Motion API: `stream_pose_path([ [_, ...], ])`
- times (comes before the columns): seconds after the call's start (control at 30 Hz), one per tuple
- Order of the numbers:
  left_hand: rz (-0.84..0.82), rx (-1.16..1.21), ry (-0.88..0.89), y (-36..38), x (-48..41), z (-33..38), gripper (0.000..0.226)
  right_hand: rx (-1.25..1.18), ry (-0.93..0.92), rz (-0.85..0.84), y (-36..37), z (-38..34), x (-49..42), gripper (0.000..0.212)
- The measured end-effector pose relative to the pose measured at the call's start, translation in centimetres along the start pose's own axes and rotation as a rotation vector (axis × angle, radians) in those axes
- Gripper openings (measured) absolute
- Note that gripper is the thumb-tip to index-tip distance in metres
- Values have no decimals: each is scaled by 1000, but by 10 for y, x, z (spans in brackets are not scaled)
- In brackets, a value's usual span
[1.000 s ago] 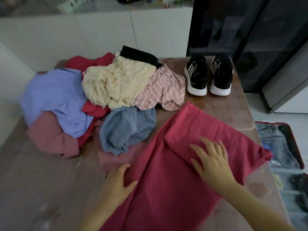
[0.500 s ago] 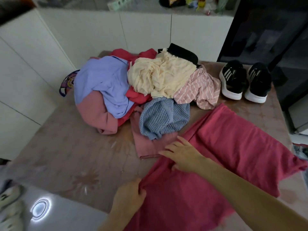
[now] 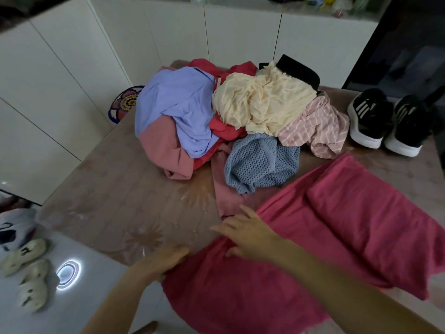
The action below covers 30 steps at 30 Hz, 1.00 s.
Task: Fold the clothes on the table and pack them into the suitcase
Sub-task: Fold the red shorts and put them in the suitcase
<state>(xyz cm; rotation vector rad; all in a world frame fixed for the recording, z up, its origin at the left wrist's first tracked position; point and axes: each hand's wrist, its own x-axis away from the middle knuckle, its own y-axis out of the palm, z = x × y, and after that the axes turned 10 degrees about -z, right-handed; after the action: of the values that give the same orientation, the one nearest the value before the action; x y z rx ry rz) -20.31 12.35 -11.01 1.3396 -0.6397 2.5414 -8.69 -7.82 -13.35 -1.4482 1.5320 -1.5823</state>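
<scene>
A large pink cloth lies spread on the brown table, its right part folded over in a long band. My right hand rests palm down on its upper left edge with fingers spread. My left hand holds the cloth's left edge near the table's front. Behind lies a heap of unfolded clothes: a lavender shirt, a cream garment, a pink striped shirt, a blue knit and a dusty pink piece. The suitcase is out of view.
A pair of black sneakers stands at the table's far right corner. White cabinets run close along the left and back. On the floor to the left lie pale clogs and a round patterned mat.
My view swung left, taking the suitcase out of sight. My right hand moved from the folded band to the cloth's left edge. My left hand took hold of the cloth's left edge.
</scene>
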Motion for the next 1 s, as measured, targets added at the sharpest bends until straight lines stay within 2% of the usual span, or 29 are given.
stream_pose_path([
  [0.03, -31, -66, -2, -2, 2, -3, 26, 19, -58, 43, 5, -11, -4, 73],
  [0.13, -62, -119, -18, -6, 6, -9, 18, 30, -215, 142, 9, -41, -9, 39],
  [0.17, -71, -103, -30, -6, 6, -10, 18, 25, -250, 175, 11, -47, -9, 34],
  [0.27, -134, -154, -42, -2, 7, -10, 12, 31, -280, 297, 19, -52, -5, 25],
  [0.37, -222, -317, 3, 10, 2, -6, 12, -39, -220, 329, 20, -49, -1, 30],
  [0.47, -285, -407, 12, 18, 0, -4, 29, -300, -186, 232, 2, -50, 3, 36],
  [0.53, -279, -347, 45, 13, 1, -6, 30, -429, -161, 103, -17, -49, 8, 34],
  [0.63, -167, -243, 147, -7, 8, -4, 19, -556, -209, -66, -50, -52, 16, 24],
  [0.7, -65, -230, 225, -23, 12, 2, 25, -736, -248, -235, -73, -53, 15, 17],
  [0.77, 27, -243, 266, -39, 12, 7, 34, -818, -246, -378, -90, -55, 7, 23],
  [0.8, 62, -269, 264, -45, 10, 10, 37, -810, -231, -406, -94, -55, 0, 23],
  [0.87, 120, -327, 229, -51, 3, 13, 42, -667, -149, -341, -88, -53, -20, 15],
  [0.93, 165, -309, 199, -53, -3, 17, 47, -392, 30, -238, -75, -50, -40, 28],
  [1.0, 142, -179, 153, -52, -4, 17, 53, -248, 158, -179, -57, -48, -55, 34],
])
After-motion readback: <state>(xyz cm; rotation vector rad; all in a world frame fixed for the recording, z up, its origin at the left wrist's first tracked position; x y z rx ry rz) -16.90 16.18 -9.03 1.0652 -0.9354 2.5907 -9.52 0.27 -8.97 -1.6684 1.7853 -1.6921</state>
